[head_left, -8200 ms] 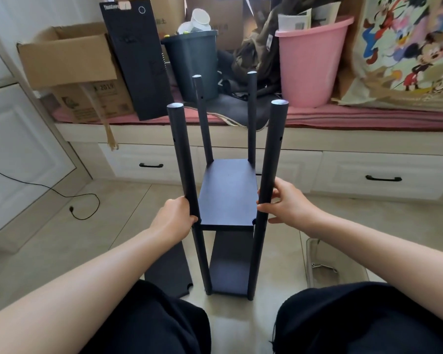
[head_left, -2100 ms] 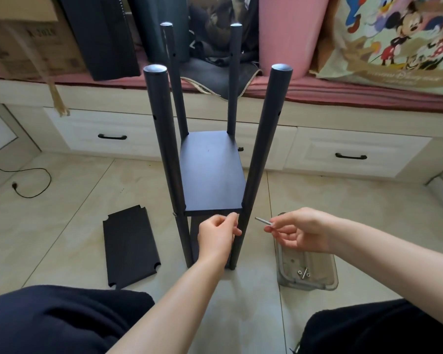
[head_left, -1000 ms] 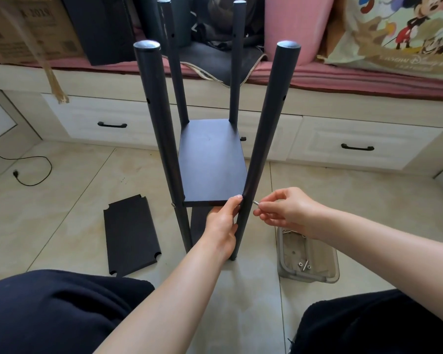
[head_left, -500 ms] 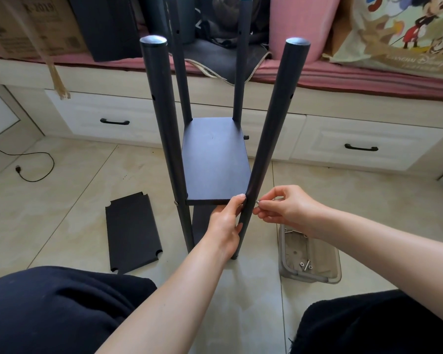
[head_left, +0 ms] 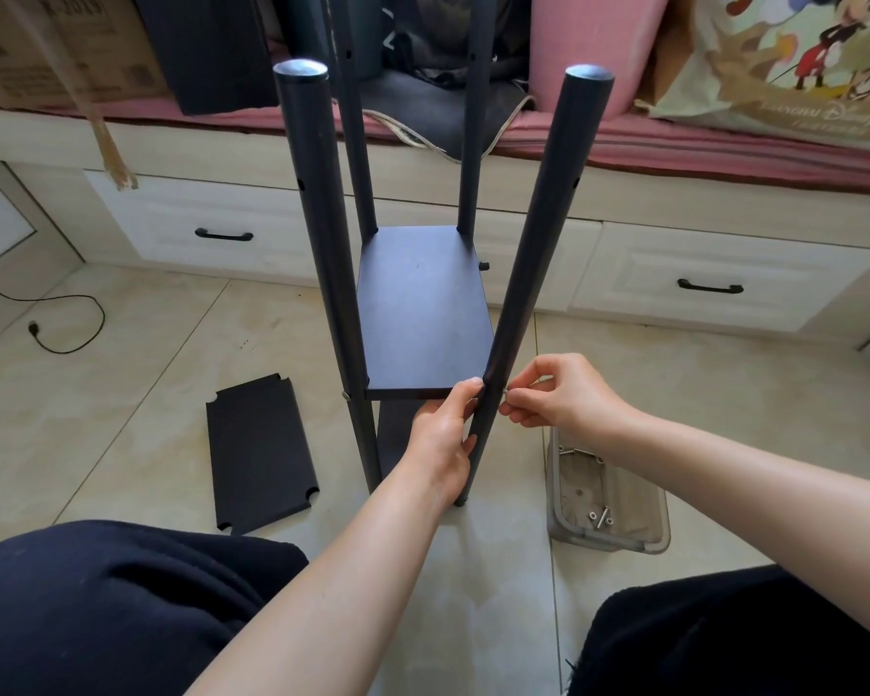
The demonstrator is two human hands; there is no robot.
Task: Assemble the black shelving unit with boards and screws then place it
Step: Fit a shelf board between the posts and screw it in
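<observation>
The black shelving unit (head_left: 423, 303) is seen standing upright on the tiled floor (head_left: 674, 394) between the person's knees, with four round posts rising from it; a shelf board (head_left: 423, 313) is fitted between the posts, and a lower board is glimpsed beneath it. The near right post (head_left: 533, 253) is gripped by the left hand (head_left: 443, 434) just below the shelf board's front corner, its fingers curled round the post and its thumb laid against the board's edge; a small silver screw (head_left: 505, 392) is pinched between thumb and fingertips of the right hand (head_left: 558, 394) and is held against the outer side of that post at board level; how far it is seated cannot be told. A loose black board (head_left: 259, 454) is laid flat on the floor to the left of the unit; a clear plastic tray (head_left: 609, 540) holding a few screws is set on the floor to the right, near the right forearm. White drawers (head_left: 714, 288) and a pink-covered bench are seen behind.
</observation>
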